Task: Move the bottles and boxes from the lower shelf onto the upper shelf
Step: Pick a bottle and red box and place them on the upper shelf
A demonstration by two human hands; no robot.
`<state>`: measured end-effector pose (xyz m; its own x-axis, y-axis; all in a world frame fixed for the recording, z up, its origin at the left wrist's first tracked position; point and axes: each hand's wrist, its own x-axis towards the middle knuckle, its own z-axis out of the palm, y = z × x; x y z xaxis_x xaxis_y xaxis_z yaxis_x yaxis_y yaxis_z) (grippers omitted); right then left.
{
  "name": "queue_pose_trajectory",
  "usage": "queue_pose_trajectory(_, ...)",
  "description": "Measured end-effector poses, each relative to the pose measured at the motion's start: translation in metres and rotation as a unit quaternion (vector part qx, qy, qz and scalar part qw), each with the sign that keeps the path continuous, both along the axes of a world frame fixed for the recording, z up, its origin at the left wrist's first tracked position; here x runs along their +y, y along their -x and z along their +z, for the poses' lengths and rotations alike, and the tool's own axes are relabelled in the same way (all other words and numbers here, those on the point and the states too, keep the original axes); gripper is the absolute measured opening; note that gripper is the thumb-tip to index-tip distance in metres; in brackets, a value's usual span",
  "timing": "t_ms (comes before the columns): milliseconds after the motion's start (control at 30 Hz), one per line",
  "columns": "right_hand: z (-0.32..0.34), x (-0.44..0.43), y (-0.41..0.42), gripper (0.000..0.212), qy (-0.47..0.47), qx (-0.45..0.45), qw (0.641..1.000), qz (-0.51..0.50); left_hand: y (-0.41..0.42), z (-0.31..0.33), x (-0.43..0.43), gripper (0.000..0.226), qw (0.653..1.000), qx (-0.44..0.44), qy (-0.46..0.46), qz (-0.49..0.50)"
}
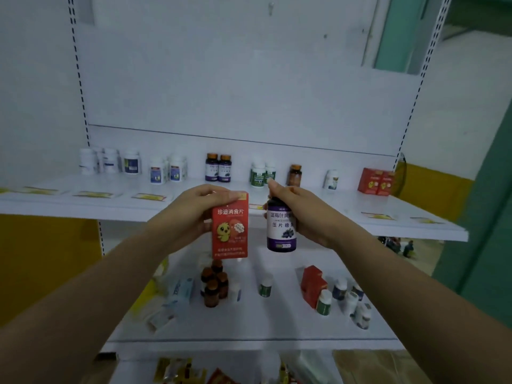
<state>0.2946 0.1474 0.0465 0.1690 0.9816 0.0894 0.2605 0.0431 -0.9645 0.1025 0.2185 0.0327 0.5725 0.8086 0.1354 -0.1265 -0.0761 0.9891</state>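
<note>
Between the two shelves, at the front edge of the upper shelf (pixel 194 209), I had a red box (pixel 229 225) and a dark purple bottle (pixel 281 228) raised side by side, both upright with their labels facing me and a narrow gap between them. My left hand (pixel 191 214) was closed around the box from its left side, fingers curled over the top edge and thumb behind, so the box hung below the grip. My right hand (pixel 302 214) was wrapped around the bottle from the right, the thumb pressed up along the cap and the fingers hidden behind the label. Both forearms reached forward and upward from the lower corners of the view, converging toward the middle, wrists slightly bent inward.

Behind the hands, the upper shelf carried a row of white bottles (pixel 110 162), two purple bottles (pixel 218 168), green-labelled bottles (pixel 261 176), an amber bottle (pixel 295 176) and red boxes (pixel 376 181) at the far right. On the lower shelf (pixel 249 328) below stood a cluster of brown bottles (pixel 214 284), more red boxes (pixel 313 285) and several small white bottles (pixel 352 300), with blurred packets (pixel 171 300) at the left that I could not make out.
</note>
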Motion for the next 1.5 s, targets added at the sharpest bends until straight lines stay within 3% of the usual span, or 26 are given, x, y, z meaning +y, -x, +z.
queue_pose_trajectory(200, 0.013, 0.009, 0.009, 0.041, -0.014, -0.001, 1.0, 0.015, 0.012, 0.013, 0.007, 0.064, 1.0, -0.003, -0.015, 0.008)
queue_pose_trajectory(367, 0.022, 0.036, 0.021, 0.039, -0.012, 0.012, 1.0, 0.024, 0.03, 0.024, 0.021, 0.059, 0.999, 0.005, -0.018, 0.028)
queue_pose_trajectory(533, 0.027, 0.074, 0.039, 0.009, -0.008, 0.05, 0.998, 0.036, 0.054, 0.028, 0.049, 0.055, 0.998, 0.017, -0.031, 0.043)
queue_pose_trajectory(800, 0.023, 0.173, 0.051, 0.011, 0.001, 0.052, 0.998, 0.036, 0.067, 0.025, 0.129, 0.061, 0.997, 0.033, -0.038, 0.053)
queue_pose_trajectory(1000, 0.009, 0.258, 0.036, 0.011, -0.023, 0.028, 0.999, 0.03, 0.049, 0.017, 0.21, 0.054, 0.997, 0.039, -0.035, 0.057)
queue_pose_trajectory(1200, 0.005, 0.341, 0.017, 0.011, -0.01, -0.063, 0.998, -0.017, 0.035, 0.024, 0.28, 0.063, 0.994, 0.09, -0.047, 0.043)
queue_pose_trajectory(1500, -0.012, 0.407, 0.009, 0.027, 0.007, -0.199, 0.976, -0.092, 0.027, 0.024, 0.337, 0.063, 0.996, 0.074, -0.044, 0.02)
